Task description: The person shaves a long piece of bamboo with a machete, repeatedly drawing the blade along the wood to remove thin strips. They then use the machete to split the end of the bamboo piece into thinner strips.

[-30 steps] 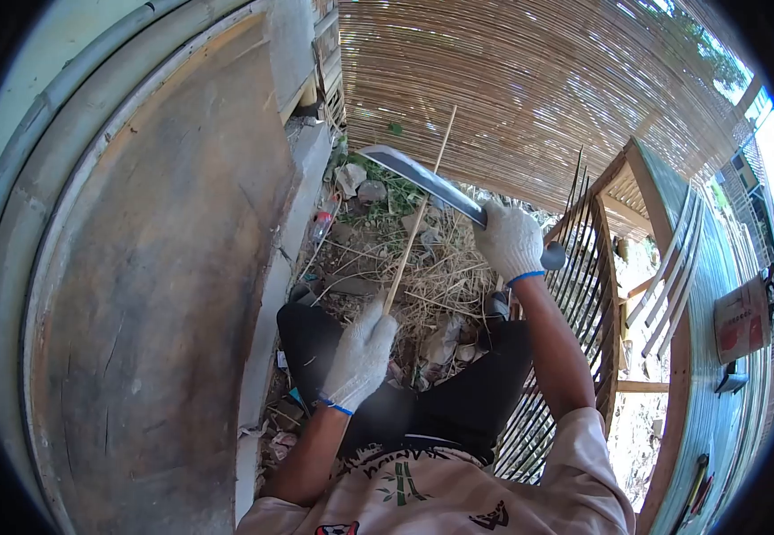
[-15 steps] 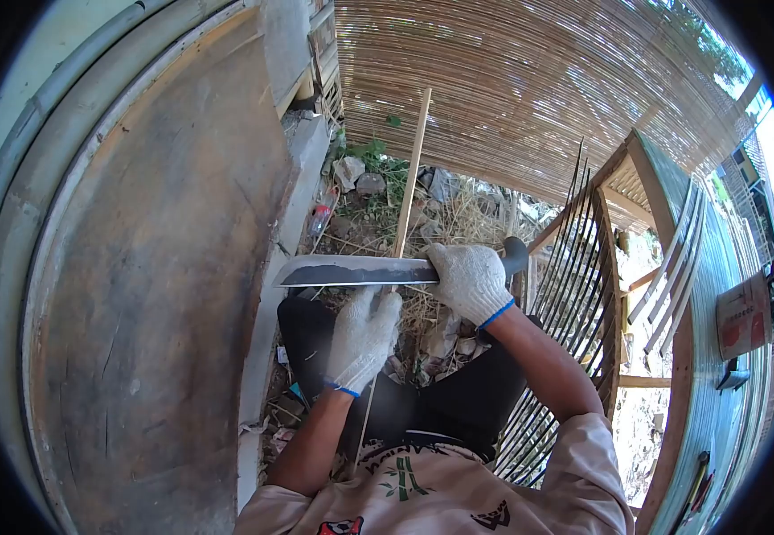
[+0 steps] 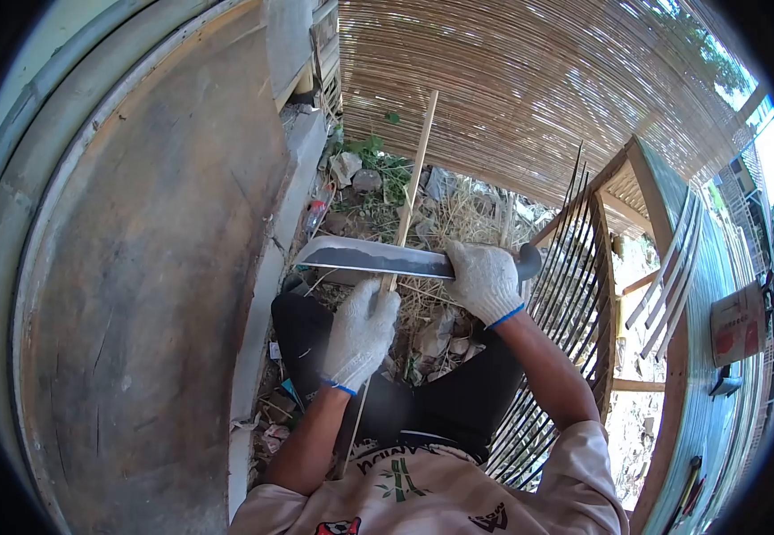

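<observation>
Shifted slightly rightward since the earlier frame, the machete (image 3: 373,256), clamped in the right hand (image 3: 485,278), crosses the bamboo strip (image 3: 420,156) mid-frame; slipping down it could cut the left hand (image 3: 362,325) gripping just below.

Dry straw (image 3: 471,209), stones (image 3: 346,168) and a plastic bottle (image 3: 315,215) litter the ground (image 3: 338,224). The counter (image 3: 700,426) bears a red-and-white tub (image 3: 737,325).
</observation>
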A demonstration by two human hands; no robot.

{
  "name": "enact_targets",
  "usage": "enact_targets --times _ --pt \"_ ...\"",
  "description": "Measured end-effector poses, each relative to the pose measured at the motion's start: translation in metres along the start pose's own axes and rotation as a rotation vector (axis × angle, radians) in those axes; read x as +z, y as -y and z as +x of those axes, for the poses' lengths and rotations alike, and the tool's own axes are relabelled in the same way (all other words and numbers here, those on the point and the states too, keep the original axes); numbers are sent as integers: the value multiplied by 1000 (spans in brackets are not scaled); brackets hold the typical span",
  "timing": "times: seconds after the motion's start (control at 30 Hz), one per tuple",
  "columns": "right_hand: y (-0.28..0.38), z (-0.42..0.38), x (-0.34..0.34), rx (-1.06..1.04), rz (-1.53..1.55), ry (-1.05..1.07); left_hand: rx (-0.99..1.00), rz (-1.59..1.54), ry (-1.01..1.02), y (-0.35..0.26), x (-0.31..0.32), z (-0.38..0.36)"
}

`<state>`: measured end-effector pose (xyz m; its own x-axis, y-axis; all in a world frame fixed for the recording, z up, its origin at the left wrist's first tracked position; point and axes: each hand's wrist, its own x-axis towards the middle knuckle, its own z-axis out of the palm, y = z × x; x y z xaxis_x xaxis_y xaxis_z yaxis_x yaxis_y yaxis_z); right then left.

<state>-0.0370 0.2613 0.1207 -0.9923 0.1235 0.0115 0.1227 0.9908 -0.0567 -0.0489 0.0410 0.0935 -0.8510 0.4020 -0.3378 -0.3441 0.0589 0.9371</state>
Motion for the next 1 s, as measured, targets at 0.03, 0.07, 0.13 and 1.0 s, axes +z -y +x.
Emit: enact_targets --times 0.03,0.07,0.13,1.0 --pt "1 -1 4 -31 -1 -3 3 -58 15 3 0 2" --pt "2 0 8 -64 -1 -10 6 -53 13 4 -1 3" --pt "3 1 6 -77 10 -17 -13 -66 13 6 -4 1" --pt "-115 81 34 302 -139 -45 26 317 105 35 -22 -40"
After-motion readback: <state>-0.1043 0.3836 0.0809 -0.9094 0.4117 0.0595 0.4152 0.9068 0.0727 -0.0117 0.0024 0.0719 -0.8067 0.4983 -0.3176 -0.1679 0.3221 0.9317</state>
